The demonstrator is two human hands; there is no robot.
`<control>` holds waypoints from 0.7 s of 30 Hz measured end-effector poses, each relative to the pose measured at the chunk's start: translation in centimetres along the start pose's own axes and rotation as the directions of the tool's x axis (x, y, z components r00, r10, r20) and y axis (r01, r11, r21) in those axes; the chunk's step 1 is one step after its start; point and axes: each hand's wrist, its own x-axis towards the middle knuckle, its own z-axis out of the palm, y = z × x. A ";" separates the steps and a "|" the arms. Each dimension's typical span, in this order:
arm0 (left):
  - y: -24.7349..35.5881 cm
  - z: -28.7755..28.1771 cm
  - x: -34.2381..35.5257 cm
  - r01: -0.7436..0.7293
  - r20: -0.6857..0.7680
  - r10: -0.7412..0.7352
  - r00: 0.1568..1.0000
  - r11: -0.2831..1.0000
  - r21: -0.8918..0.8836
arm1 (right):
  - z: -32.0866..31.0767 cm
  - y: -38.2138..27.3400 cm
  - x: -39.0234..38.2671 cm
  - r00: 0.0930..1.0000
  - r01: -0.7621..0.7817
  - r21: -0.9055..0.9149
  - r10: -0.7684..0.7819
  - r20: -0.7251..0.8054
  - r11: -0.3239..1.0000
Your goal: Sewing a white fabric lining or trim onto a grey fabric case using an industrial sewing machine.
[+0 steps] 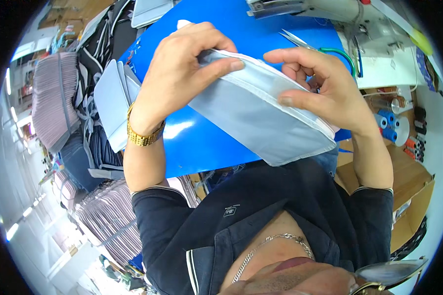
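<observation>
Pinching grey fabric piece (246, 108) at far-left end with left hand (177, 64); slanting lengthwise toward near right, above near edge of blue surface (197, 150); reaching nearer the other end with right hand (327, 91), thumb and forefinger spread.

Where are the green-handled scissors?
In the head view, the scissors lie toward the upper right on the blue table, just beyond the right hand.

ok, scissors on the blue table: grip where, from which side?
I'd take the green handle, coming from the right: the blades point left and away from the person, so that side avoids their tips. The right hand overlaps part of the handle in view, so its full shape can't be told.
</observation>
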 end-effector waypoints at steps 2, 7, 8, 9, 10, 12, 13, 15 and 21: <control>0.0 0.0 -0.2 0.001 -0.034 0.000 0.999 1.000 0.015 | -0.8 0.3 -0.9 1.000 -0.015 0.087 0.013 0.022 0.996; 0.3 0.0 -0.8 0.091 -0.065 -0.095 0.993 0.994 -0.053 | -2.9 0.7 -4.4 0.994 -0.111 0.129 0.107 0.032 0.985; 0.3 0.0 -0.8 0.091 -0.067 -0.094 0.993 0.994 -0.053 | -3.1 0.7 -5.2 0.992 -0.130 0.128 0.128 0.018 0.983; 0.3 0.0 -0.8 0.110 -0.064 -0.114 0.991 0.992 -0.066 | -3.3 0.8 -5.7 0.987 -0.160 0.125 0.160 0.009 0.979; 0.3 0.1 -0.9 0.126 -0.070 -0.132 0.989 0.989 -0.080 | -3.4 0.8 -6.2 0.988 -0.155 0.109 0.156 0.000 0.982; 0.4 0.0 -0.9 0.131 -0.068 -0.137 0.988 0.988 -0.078 | -3.4 1.2 -6.6 0.991 -0.124 0.148 0.130 -0.027 0.981; 0.4 0.0 -1.0 0.137 -0.068 -0.142 0.987 0.988 -0.076 | -3.4 1.3 -6.7 0.991 -0.121 0.173 0.128 -0.034 0.978; 0.4 0.0 -1.0 0.149 -0.065 -0.154 0.986 0.986 -0.077 | -3.3 1.5 -6.8 0.990 -0.127 0.234 0.139 -0.034 0.964; 0.6 -0.2 -1.3 0.150 -0.069 -0.156 0.985 0.985 -0.079 | -3.3 1.9 -6.8 0.995 -0.087 0.299 0.099 -0.026 0.950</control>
